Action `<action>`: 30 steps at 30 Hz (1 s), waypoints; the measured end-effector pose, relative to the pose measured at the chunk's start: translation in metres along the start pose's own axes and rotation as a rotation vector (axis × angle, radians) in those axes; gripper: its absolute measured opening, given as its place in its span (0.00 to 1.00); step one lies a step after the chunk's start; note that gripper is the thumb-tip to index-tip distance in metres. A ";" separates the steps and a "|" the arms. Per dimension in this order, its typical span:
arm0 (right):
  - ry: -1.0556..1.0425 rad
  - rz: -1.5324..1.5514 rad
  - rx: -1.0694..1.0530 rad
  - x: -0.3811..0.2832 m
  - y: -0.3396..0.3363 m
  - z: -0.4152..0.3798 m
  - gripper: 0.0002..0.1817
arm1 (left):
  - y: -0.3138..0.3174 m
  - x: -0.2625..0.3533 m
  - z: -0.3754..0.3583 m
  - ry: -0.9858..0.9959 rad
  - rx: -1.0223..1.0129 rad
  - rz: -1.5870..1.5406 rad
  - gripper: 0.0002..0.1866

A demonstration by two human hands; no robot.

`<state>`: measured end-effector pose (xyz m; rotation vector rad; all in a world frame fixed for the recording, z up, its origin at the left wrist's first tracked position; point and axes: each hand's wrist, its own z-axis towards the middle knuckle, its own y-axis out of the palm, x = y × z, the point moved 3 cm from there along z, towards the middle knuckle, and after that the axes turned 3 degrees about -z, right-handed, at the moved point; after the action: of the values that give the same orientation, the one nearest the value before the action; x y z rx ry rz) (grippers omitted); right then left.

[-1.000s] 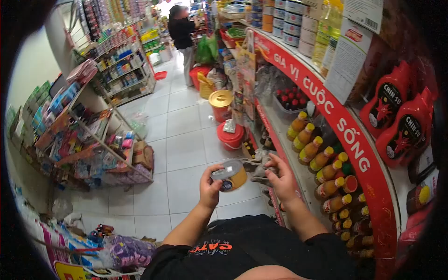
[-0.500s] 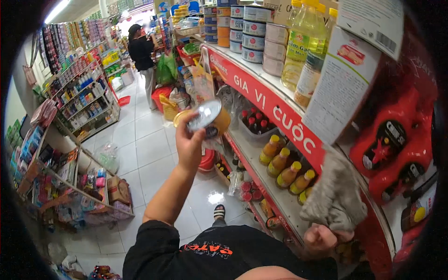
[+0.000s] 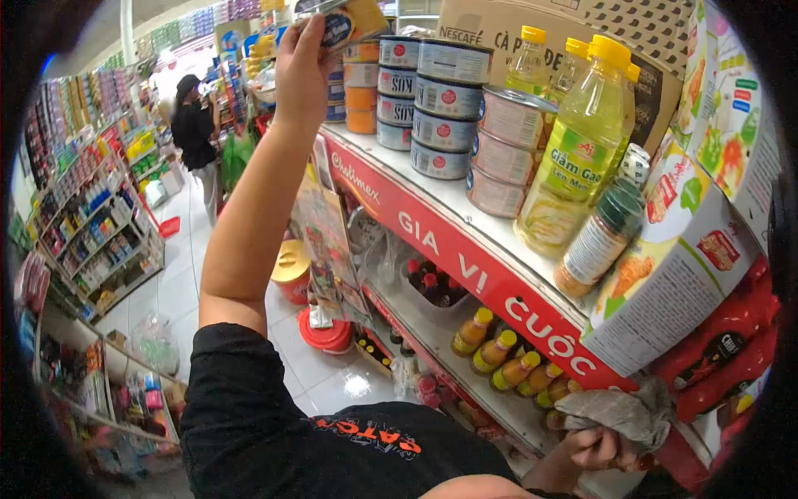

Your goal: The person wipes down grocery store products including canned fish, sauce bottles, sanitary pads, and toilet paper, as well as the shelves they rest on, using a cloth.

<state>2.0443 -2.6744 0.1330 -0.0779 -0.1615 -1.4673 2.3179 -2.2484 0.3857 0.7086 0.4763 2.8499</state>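
Note:
High up, above the shelf's left end, my left hand (image 3: pixel 303 62) grips a yellow can (image 3: pixel 353 23) with a dark label, tilted in the fingers. It is near stacks of cans, orange ones (image 3: pixel 361 100) and blue-grey ones (image 3: pixel 446 108). At the lower right, my right hand (image 3: pixel 600 449) is closed around a grey cloth (image 3: pixel 619 416), which bunches above the fingers, beside the red shelf edge. Pink-labelled cans (image 3: pixel 504 150) and a yellow-capped bottle (image 3: pixel 573 158) stand on the upper shelf.
The red shelf front (image 3: pixel 465 266) runs diagonally. Sauce bottles (image 3: pixel 507 366) stand on the lower shelf. Large printed packs (image 3: pixel 677 274) lean at the right. A red bucket (image 3: pixel 326 331) is on the floor. A person (image 3: pixel 195 133) in black stands farther back in the aisle.
My left hand has risen with the can to the upper shelf's level. The view has shifted toward the shelf. My right hand still holds the cloth, now lower against the shelf.

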 end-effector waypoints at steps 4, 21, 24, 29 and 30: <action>-0.047 -0.114 0.037 0.003 0.002 0.002 0.14 | 0.010 -0.024 0.037 -0.013 -0.111 -0.012 0.16; -0.117 -0.317 0.093 0.000 0.011 0.013 0.19 | -0.019 -0.026 0.073 0.321 0.105 -0.049 0.18; -0.070 -0.254 0.108 0.006 0.012 0.008 0.19 | -0.033 -0.037 0.103 0.206 0.100 0.044 0.19; 0.012 -0.156 0.138 0.014 0.011 0.000 0.19 | -0.037 -0.061 0.138 0.244 -0.088 0.344 0.16; 0.026 -0.141 0.143 0.016 0.012 -0.001 0.19 | -0.033 -0.059 0.136 0.204 -0.080 0.309 0.16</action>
<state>2.0573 -2.6893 0.1355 0.0697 -0.2549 -1.5924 2.4373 -2.1950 0.4626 0.5190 0.2990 3.2297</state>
